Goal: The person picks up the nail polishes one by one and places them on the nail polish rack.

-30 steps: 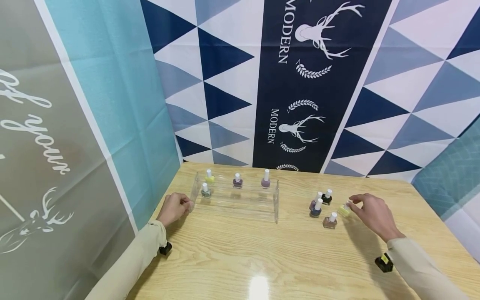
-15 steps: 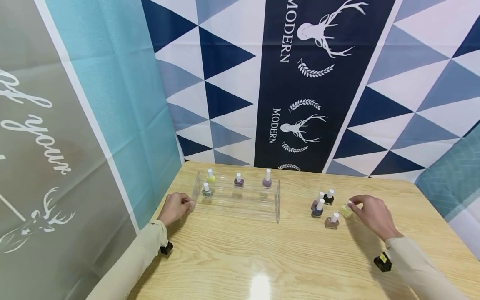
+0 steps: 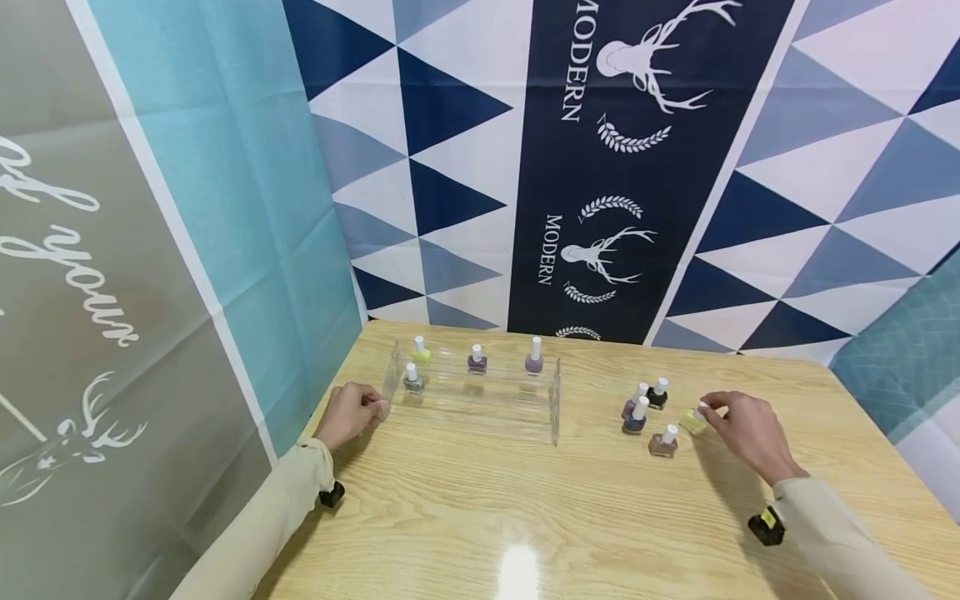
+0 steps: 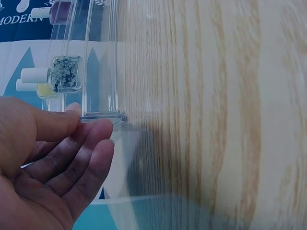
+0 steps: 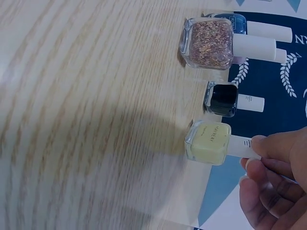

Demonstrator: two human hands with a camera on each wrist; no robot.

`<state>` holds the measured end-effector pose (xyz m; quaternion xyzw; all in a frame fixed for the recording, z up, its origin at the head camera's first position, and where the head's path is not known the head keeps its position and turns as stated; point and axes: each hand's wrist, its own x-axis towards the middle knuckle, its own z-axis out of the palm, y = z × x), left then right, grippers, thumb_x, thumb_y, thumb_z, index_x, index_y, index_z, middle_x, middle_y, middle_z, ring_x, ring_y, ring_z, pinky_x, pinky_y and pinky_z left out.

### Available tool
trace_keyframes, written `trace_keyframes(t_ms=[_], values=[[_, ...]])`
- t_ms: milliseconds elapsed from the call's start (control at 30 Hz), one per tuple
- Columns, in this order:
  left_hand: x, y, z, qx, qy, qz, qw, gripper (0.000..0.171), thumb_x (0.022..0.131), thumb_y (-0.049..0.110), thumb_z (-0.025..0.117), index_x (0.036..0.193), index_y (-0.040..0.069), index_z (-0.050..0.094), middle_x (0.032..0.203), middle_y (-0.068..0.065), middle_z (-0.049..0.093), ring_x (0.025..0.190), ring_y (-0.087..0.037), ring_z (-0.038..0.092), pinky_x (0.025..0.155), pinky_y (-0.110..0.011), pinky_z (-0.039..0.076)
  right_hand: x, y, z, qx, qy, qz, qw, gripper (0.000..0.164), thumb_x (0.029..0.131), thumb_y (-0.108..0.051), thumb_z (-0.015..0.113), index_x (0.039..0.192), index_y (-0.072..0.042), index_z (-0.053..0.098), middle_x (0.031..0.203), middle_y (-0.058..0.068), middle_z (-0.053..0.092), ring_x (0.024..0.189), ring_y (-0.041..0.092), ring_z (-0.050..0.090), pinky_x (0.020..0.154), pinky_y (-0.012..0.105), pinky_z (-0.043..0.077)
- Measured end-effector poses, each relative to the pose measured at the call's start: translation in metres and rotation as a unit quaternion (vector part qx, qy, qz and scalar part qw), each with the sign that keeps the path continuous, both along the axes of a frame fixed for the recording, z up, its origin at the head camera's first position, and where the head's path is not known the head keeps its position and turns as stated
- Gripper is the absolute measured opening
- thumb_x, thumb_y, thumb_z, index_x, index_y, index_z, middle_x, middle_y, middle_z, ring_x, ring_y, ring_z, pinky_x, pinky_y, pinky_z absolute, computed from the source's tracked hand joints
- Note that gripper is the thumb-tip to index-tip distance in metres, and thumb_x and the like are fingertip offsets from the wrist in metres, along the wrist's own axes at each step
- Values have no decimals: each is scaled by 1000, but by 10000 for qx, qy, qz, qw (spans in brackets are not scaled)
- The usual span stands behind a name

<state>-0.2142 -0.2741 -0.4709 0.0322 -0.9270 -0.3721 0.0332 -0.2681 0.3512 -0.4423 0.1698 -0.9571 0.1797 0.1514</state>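
My left hand (image 3: 352, 414) pinches the left end of a clear acrylic display rack (image 4: 103, 115) between thumb and fingers. On the rack's upper tier stand a yellow nail polish (image 3: 422, 354), a dark purple one (image 3: 477, 363) and a mauve one (image 3: 534, 362). A speckled green-grey nail polish (image 4: 66, 74) sits one tier lower, at the left. Over on the right, my right hand (image 3: 750, 432) grips the white cap of a pale yellow nail polish (image 5: 209, 143) with thumb and fingertips. In the head view that bottle leans slightly, its base close to the table.
Left of the pale yellow bottle, a black nail polish (image 5: 223, 99), a glittery copper one (image 5: 209, 44), a dark blue one (image 3: 634, 423) and a purple one (image 3: 628, 408) stand grouped on the wooden table (image 3: 480, 500). Patterned cloth (image 3: 465, 167) hangs behind the table.
The head view has shifted slightly. Both hands keep their holds, the left on the rack and the right on the nail polish cap.
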Motion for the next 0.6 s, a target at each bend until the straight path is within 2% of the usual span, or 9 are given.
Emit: trace_keyframes(t_ms=[200, 400, 600], values=[[-1, 1, 2, 26, 34, 4, 10000, 14, 100, 11, 69, 91, 7, 78, 71, -4, 70, 58, -18, 60, 53, -34, 47, 1, 0, 4, 11, 100, 12, 9999, 17, 93, -9, 74, 102, 5, 76, 93, 20, 75, 64, 20, 63, 55, 39, 47], [-1, 1, 2, 60, 32, -13, 10000, 14, 100, 10, 69, 91, 5, 77, 71, -5, 70, 59, -17, 59, 52, -33, 47, 3, -1, 10, 56, 113, 20, 9999, 16, 94, -9, 75, 101, 5, 76, 92, 20, 75, 63, 21, 64, 55, 40, 48], [3, 1, 3, 76, 28, -11, 10000, 13, 100, 10, 68, 92, 4, 77, 71, -5, 70, 59, -19, 61, 50, -34, 47, 7, -3, 14, 33, 163, 36, 9999, 16, 93, -9, 75, 100, 5, 76, 91, 19, 75, 66, 26, 67, 58, 48, 52]])
